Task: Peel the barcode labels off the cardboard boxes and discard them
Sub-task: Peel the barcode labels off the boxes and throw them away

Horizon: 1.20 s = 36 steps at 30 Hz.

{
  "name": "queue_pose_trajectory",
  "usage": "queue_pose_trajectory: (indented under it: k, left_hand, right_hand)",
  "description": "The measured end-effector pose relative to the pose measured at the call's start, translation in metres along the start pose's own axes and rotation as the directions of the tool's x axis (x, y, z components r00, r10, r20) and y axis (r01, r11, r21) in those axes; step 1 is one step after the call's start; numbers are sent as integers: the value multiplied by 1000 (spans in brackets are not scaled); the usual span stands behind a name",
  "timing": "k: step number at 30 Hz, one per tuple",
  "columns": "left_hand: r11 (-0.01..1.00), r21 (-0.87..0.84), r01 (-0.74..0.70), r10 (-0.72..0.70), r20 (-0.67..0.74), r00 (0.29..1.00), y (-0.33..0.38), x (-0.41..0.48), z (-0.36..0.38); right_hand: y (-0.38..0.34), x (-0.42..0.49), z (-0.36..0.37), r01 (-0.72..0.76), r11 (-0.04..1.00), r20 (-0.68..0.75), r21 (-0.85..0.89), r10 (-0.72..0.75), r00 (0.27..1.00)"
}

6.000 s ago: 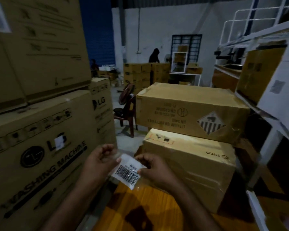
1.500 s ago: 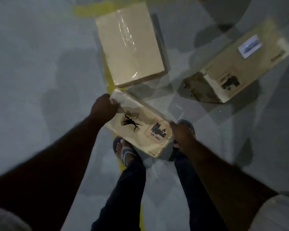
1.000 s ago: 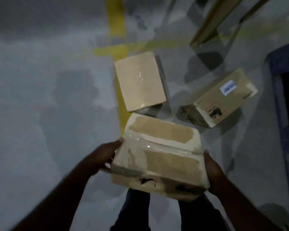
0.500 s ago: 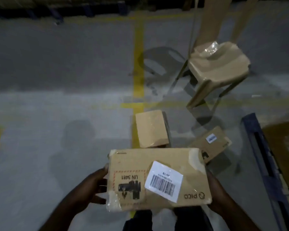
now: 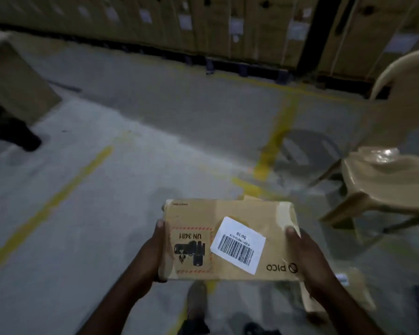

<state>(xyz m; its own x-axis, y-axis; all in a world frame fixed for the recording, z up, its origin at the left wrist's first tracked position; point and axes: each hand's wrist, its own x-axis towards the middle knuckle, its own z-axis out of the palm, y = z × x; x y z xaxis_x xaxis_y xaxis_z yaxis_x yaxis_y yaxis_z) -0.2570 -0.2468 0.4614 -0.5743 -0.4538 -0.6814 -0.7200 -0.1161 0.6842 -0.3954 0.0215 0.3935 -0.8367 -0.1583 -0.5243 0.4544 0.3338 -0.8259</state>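
Note:
I hold a flat cardboard box (image 5: 230,213) marked PICO and UN 3481 in front of me, above the floor. A white barcode label (image 5: 237,244) is stuck askew on its top face, right of the red-framed battery mark. My left hand (image 5: 150,255) grips the box's left end, thumb on the top edge. My right hand (image 5: 307,257) grips the right end, thumb on the taped corner. The fingers of both hands are hidden under the box.
A beige plastic chair (image 5: 387,175) stands at the right with crumpled clear wrap on its seat. Another cardboard box (image 5: 348,293) lies on the floor below my right hand. Tall cartons (image 5: 228,27) line the far wall. Yellow lines (image 5: 276,139) cross the grey floor.
I picked the box up off the floor, turned it label side up and raised it. My view has tilted up from the floor toward the chair and far cartons.

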Motion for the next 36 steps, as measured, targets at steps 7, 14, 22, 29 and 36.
queue_pose_trajectory:
  k: [7,14,22,29,36]
  left_hand:
    - [984,-147,-105,37,-408,912,-64,-105,27]
    - [983,-173,-67,-89,-756,649,-148,-220,18]
    - [914,-285,-289,-203,-938,282,-250,-389,46]
    - [928,-372,8,-370,-926,-82,-331,-573,124]
    - [856,-480,190,-377,-833,-404,-386,-732,192]
  right_hand:
    - [-31,-45,-10,410,814,259,-412,-327,909]
    - [-30,-119,29,750,518,653,-413,-406,640]
    - [-21,-270,78,948,268,919,-174,-301,254]
    - [39,-447,99,924,-52,899,378,-215,-380]
    - [91,-610,80,686,-125,692,717,7,-722]
